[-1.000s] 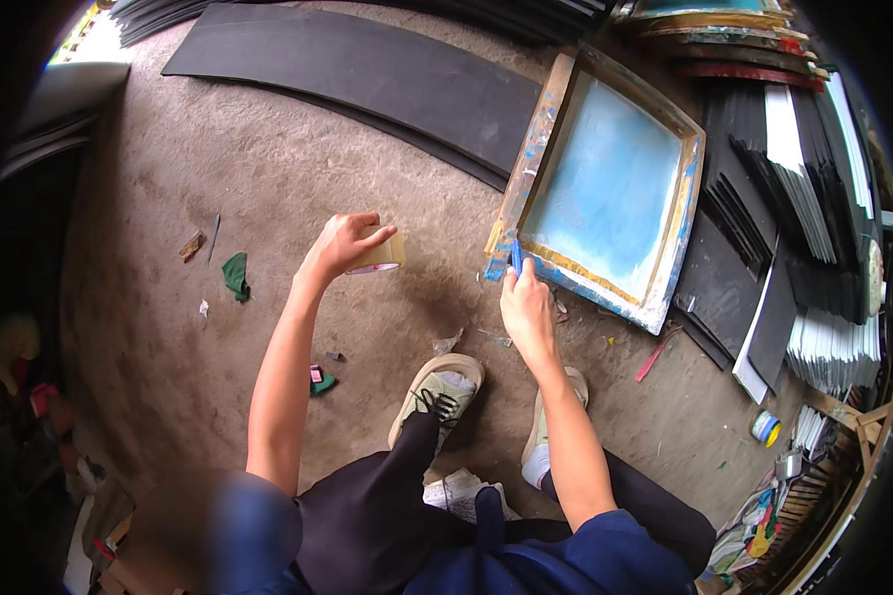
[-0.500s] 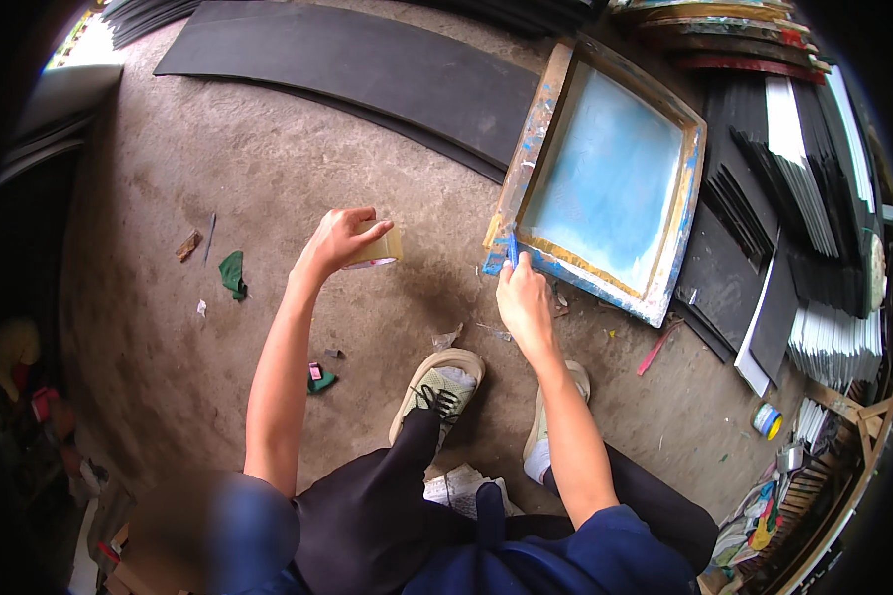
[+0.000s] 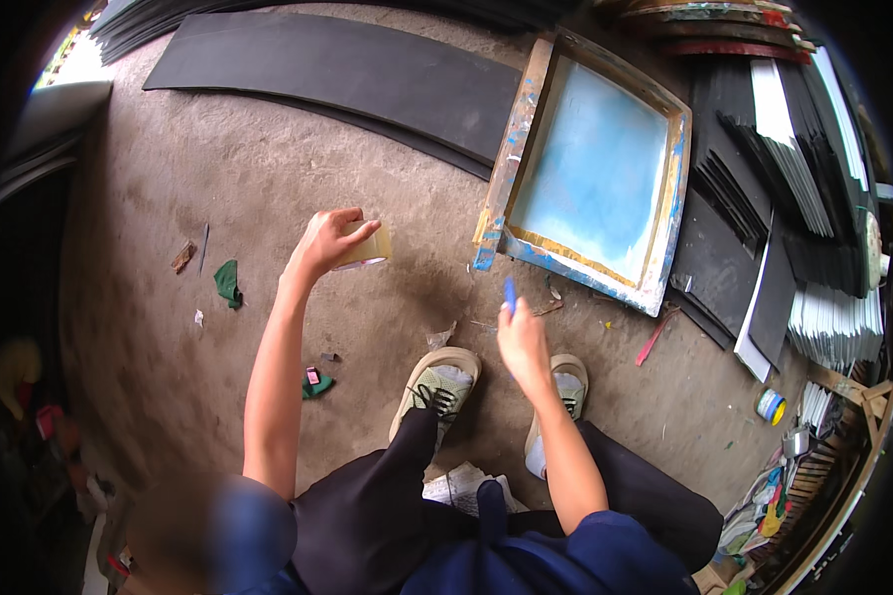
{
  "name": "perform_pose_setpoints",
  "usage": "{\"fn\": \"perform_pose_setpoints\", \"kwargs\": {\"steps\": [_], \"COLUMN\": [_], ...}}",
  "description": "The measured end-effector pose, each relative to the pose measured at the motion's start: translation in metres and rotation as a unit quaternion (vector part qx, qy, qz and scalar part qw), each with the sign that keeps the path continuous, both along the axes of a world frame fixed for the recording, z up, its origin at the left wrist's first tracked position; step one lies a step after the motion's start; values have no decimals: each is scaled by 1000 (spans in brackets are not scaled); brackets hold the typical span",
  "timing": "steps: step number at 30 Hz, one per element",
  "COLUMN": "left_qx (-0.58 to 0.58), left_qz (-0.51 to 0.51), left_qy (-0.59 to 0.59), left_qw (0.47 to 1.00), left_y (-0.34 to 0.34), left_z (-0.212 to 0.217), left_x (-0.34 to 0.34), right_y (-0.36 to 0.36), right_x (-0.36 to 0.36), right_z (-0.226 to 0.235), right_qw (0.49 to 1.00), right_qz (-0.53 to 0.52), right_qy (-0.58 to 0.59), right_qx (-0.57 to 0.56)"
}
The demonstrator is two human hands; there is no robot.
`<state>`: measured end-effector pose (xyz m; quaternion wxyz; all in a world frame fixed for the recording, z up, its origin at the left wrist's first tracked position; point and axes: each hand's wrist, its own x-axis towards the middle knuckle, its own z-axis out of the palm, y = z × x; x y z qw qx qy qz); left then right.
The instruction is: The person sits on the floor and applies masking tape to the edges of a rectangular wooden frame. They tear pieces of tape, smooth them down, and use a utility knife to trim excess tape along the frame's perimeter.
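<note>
My left hand (image 3: pixel 329 241) is closed on a roll of yellowish tape (image 3: pixel 372 248), held above the concrete floor left of the frame. In my right hand (image 3: pixel 522 342) is a slim blue tool (image 3: pixel 510 295), its far end pointing away from me. What kind of tool it is cannot be made out. Just beyond it lies a paint-stained wooden screen-printing frame (image 3: pixel 511 164) with a blue and white mesh (image 3: pixel 593 164). The near left corner of the frame is closest to the tool, with a gap between them.
Long black sheets (image 3: pixel 337 79) lie across the far floor. Stacks of black and white sheets (image 3: pixel 798 188) stand at the right, near a small paint pot (image 3: pixel 771 406). Green scraps (image 3: pixel 228 284) are on the floor. My shoes (image 3: pixel 436 397) are close below my hands.
My right hand has drawn back toward me with the blue tool, away from the frame's near corner. My left hand keeps hold of the tape roll. The whole view has shifted slightly.
</note>
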<state>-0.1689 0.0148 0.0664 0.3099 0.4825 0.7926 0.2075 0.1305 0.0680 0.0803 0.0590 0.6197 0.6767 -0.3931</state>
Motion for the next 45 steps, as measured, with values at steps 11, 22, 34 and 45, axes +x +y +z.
{"fn": "perform_pose_setpoints", "kwargs": {"steps": [11, 22, 34, 45], "left_qx": [-11, -49, 6, 9], "left_qz": [-8, 24, 64, 45], "left_qy": [-5, 57, 15, 11], "left_qw": [1000, 997, 998, 999], "left_y": [2, 1, -14, -18], "left_z": [7, 2, 12, 6], "left_x": [2, -16, -18, -11], "right_y": [101, 139, 17, 6], "right_x": [-36, 20, 16, 12], "right_z": [-19, -27, -49, -95], "right_qw": [974, 974, 972, 937], "right_qz": [12, -40, 159, 220], "right_qy": [201, 109, 172, 1], "right_qx": [104, 195, 9, 271]}}
